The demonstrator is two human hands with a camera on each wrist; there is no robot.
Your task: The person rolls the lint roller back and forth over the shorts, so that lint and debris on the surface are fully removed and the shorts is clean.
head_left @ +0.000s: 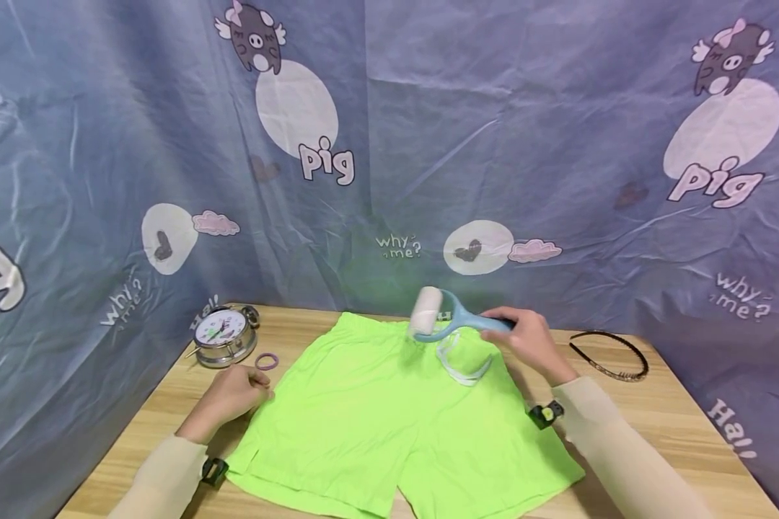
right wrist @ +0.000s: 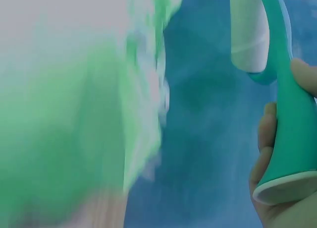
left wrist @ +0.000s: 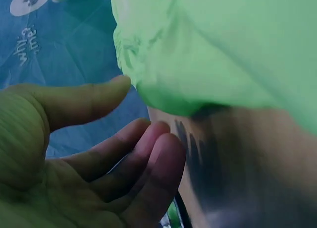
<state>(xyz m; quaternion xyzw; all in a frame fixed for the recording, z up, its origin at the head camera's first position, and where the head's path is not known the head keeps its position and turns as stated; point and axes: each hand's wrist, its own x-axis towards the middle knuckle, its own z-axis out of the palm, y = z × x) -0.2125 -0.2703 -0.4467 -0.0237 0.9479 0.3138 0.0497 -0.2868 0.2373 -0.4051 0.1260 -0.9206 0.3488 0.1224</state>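
Note:
Neon green shorts [head_left: 357, 404] lie spread on the table, waistband at the far side, a white drawstring [head_left: 457, 373] loose on top. My right hand [head_left: 526, 339] grips the blue handle of a lint roller [head_left: 426, 311], its white roll held above the waistband. In the right wrist view, fingers and thumb wrap round the handle of the lint roller [right wrist: 250, 34]. My left hand [head_left: 234, 395] is by the left edge of the shorts. In the left wrist view its thumb and loosely bent fingers [left wrist: 166, 158] have nothing between them; whether the thumb touches the cloth, I cannot tell.
A twin-bell alarm clock [head_left: 223, 335] stands at the table's back left, with a purple hair tie [head_left: 267, 361] beside it. At the right lies a dark headband [head_left: 613, 353]. Patterned blue cloth [head_left: 389, 180] hangs behind and on both sides of the wooden table [head_left: 675, 432].

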